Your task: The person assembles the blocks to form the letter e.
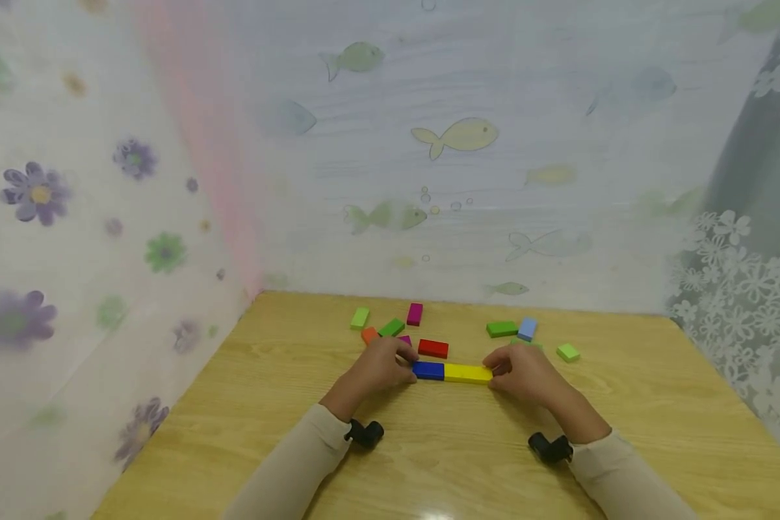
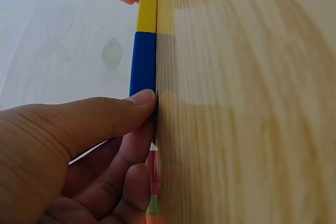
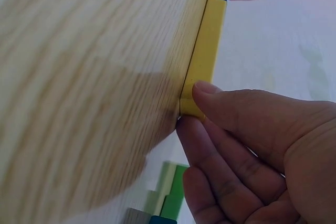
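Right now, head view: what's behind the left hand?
An orange block, a green block and a magenta block; farther back, a lime block and a second magenta block. The left hand covers part of the orange and nearer magenta ones; anything fully hidden can't be seen.

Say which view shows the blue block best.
Head view: the blue block appears nearly whole. Left wrist is closer, but the left hand hides one end; right wrist shows only part at the top edge.

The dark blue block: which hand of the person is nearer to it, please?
The left. The left hand pinches the outer end of the dark blue block; the right hand is farther, at the opposite end of the yellow section.
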Motion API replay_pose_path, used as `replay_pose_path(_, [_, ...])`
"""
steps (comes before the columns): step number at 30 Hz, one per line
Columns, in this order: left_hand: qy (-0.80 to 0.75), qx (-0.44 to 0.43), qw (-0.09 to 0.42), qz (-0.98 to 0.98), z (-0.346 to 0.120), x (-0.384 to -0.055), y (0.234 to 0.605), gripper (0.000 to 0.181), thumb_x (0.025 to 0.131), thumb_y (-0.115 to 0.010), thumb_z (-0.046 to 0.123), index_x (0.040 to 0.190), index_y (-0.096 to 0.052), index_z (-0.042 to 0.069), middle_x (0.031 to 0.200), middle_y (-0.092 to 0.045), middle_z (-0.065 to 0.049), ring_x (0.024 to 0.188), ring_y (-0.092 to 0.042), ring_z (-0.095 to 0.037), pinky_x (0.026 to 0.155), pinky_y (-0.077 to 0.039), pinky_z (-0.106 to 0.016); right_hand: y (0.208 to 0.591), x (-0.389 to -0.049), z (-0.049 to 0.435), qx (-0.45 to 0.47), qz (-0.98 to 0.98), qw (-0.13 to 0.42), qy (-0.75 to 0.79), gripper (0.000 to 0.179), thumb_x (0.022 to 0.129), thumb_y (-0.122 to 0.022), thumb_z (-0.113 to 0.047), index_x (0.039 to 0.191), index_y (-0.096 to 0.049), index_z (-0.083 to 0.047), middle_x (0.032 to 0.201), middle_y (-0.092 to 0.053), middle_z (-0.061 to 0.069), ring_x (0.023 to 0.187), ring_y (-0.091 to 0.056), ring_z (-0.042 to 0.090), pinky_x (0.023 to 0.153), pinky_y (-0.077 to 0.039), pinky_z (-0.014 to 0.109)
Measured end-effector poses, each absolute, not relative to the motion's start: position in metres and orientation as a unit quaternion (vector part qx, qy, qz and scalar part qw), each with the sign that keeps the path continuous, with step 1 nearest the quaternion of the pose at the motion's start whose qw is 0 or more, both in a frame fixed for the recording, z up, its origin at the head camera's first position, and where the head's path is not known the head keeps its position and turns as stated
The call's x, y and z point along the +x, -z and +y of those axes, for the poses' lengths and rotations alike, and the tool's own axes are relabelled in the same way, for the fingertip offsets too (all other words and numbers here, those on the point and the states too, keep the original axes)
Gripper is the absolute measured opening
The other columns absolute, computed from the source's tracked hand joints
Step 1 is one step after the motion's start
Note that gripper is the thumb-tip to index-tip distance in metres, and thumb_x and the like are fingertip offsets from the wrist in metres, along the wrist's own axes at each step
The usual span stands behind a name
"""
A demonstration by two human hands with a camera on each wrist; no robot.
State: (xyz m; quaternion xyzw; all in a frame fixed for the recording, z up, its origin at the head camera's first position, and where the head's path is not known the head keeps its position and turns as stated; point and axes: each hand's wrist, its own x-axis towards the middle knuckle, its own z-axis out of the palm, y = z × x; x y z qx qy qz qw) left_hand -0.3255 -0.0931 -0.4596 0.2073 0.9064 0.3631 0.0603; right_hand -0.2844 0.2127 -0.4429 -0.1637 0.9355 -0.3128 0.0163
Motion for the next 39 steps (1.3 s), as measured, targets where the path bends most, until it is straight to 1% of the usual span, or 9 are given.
replay_pose_path(4, [-0.376,0.205,0.067,0.901,-0.095,-0.328,0.458,0.03,0.08,-0.09,0.013,0.108,-0.079,0.013,0.107,-0.076,0.002,0.092,-0.068,-0.011,0.08,-0.059,-0.03,0.441,-0.285,0.214,-0.168,0.933,0.019,0.318,0.029,0.083,-0.084,-0.005,0.111,-0.078,-0.007,0.107,-0.078,0.007,0.093,-0.074,0.02,0.078,-0.062,0.036])
replay_pose_path(11, [-0.379,0.197,0.071,0.902,-0.097,-0.329,0.459,0.03,0.08,-0.09,0.015,0.109,-0.08,0.018,0.109,-0.075,0.002,0.093,-0.067,-0.012,0.082,-0.058,-0.032,0.44,-0.284,0.213,-0.159,0.931,0.028,0.327,0.03,0.083,-0.085,-0.006,0.112,-0.078,-0.007,0.107,-0.078,0.007,0.093,-0.075,0.02,0.079,-0.062,0.037])
replay_pose_path(17, [-0.386,0.194,0.076,0.899,-0.098,-0.329,0.46,0.032,0.08,-0.09,0.014,0.111,-0.081,0.017,0.111,-0.076,0.001,0.1,-0.069,-0.016,0.084,-0.059,-0.034,0.437,-0.283,0.217,-0.151,0.931,0.036,0.331,0.033,0.085,-0.084,-0.009,0.116,-0.076,-0.006,0.109,-0.078,0.008,0.096,-0.075,0.02,0.08,-0.062,0.036])
replay_pose_path(23, [-0.385,0.191,0.08,0.899,-0.098,-0.33,0.461,0.033,0.08,-0.09,0.015,0.112,-0.081,0.018,0.111,-0.076,0.002,0.1,-0.069,-0.016,0.085,-0.059,-0.033,0.431,-0.283,0.232,-0.155,0.927,0.015,0.342,0.033,0.09,-0.078,-0.011,0.122,-0.073,-0.003,0.118,-0.075,0.014,0.098,-0.075,0.025,0.077,-0.061,0.037])
replay_pose_path(27, [-0.39,0.189,0.084,0.897,-0.099,-0.33,0.461,0.033,0.08,-0.09,0.015,0.111,-0.081,0.018,0.111,-0.076,0.003,0.1,-0.069,-0.015,0.083,-0.059,-0.032,0.426,-0.283,0.243,-0.151,0.924,0.006,0.351,0.037,0.092,-0.078,-0.014,0.126,-0.071,-0.001,0.124,-0.073,0.017,0.102,-0.075,0.027,0.077,-0.062,0.038])
replay_pose_path(32, [-0.394,0.191,0.089,0.895,-0.099,-0.329,0.459,0.033,0.08,-0.09,0.014,0.111,-0.081,0.017,0.11,-0.077,0.002,0.099,-0.069,-0.016,0.079,-0.059,-0.031,0.423,-0.283,0.256,-0.133,0.926,-0.01,0.353,0.04,0.093,-0.079,-0.019,0.129,-0.071,-0.003,0.125,-0.073,0.016,0.104,-0.074,0.029,0.078,-0.062,0.04])
replay_pose_path(39, [-0.394,0.186,0.089,0.896,-0.098,-0.329,0.461,0.033,0.081,-0.09,0.014,0.112,-0.081,0.018,0.112,-0.077,0.002,0.098,-0.07,-0.015,0.075,-0.059,-0.029,0.426,-0.285,0.274,-0.094,0.935,-0.02,0.342,0.041,0.093,-0.078,-0.023,0.129,-0.071,-0.005,0.128,-0.07,0.019,0.108,-0.071,0.035,0.08,-0.061,0.044])
